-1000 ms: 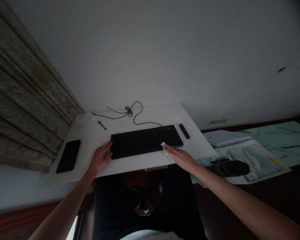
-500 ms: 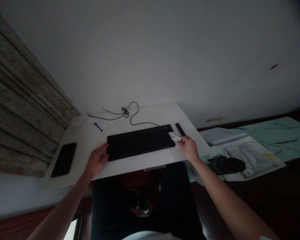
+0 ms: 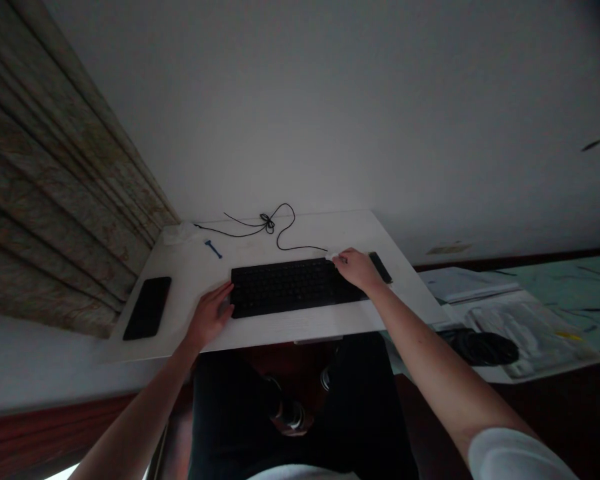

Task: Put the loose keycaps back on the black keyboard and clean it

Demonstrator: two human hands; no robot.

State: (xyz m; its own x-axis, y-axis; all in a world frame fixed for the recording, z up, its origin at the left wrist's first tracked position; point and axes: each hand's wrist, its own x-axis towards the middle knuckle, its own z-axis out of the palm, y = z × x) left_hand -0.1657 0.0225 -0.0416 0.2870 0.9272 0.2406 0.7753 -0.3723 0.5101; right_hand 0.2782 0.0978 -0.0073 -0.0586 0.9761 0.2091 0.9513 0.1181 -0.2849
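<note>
The person's right hand (image 3: 357, 270) pinches a white wipe (image 3: 333, 255) on the black plastic keyboard's (image 3: 290, 287) top corner, beside a slim black bar (image 3: 381, 267). The left hand (image 3: 209, 317) lies open, fingers apart, against the keyboard's far end on the white desk (image 3: 300, 330).

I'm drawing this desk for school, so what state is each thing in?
Left hand: open, at the keyboard's left end
Right hand: holding the cloth on the keyboard
White cloth: bunched under the fingers
Black keyboard: lying flat
Black phone: screen dark
Black cable: looped and tangled
</note>
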